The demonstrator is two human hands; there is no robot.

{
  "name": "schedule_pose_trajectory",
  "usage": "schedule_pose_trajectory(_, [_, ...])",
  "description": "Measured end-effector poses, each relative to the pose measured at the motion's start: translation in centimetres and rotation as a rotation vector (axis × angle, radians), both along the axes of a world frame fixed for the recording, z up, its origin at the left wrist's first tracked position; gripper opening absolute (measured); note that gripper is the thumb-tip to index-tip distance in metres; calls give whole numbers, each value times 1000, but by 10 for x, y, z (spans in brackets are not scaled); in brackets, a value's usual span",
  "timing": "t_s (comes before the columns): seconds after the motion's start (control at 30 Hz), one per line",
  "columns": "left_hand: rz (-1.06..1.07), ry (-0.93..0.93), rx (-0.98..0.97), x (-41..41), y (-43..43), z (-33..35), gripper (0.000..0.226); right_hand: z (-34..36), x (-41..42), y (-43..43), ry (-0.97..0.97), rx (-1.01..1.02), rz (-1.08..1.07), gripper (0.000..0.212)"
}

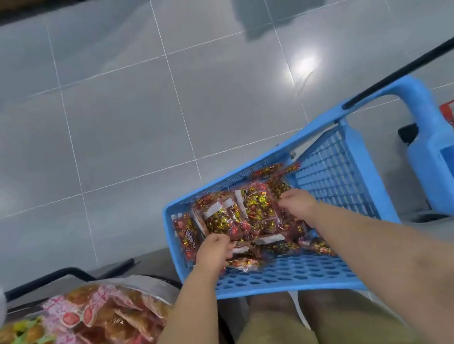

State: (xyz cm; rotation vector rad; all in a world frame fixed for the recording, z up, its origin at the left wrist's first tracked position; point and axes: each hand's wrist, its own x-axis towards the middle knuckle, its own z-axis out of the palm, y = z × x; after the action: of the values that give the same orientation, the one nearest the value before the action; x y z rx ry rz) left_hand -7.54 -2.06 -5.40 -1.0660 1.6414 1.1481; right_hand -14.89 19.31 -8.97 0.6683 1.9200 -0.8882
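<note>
Left hand (213, 251) and right hand (297, 201) reach into blue basket (279, 281), fingers (224, 243) curled round red snack packets (252, 212), probably bunching them to lift out.

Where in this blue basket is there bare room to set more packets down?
In the blue basket, bare mesh shows along the near edge, below the snack packets, and at the right, beyond the right hand. The left and middle are crowded: the packets lie piled there, the left hand among them.

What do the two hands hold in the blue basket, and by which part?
Red-and-gold snack packets. The left hand grips the bunch at its near left edge, the right hand at its far right edge.
</note>
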Motion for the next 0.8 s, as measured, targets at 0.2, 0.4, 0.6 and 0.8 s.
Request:
schedule_pose_trajectory(0.2, [176,-142,77,35,5,-28,15,-53,0,-24,13,-44,12,55])
schedule_pose_trajectory(0.4, [293,-114,59,41,3,-38,10,-73,9,-26,33,-80,51,57])
schedule_pose_trajectory(0.6, [392,-72,94,16,11,-40,11,-66,12,-22,90,-144,8,52])
schedule_pose_trajectory(0.8, [381,64,211,-7,29,-32,41,-16,12,26,93,-353,-287,17])
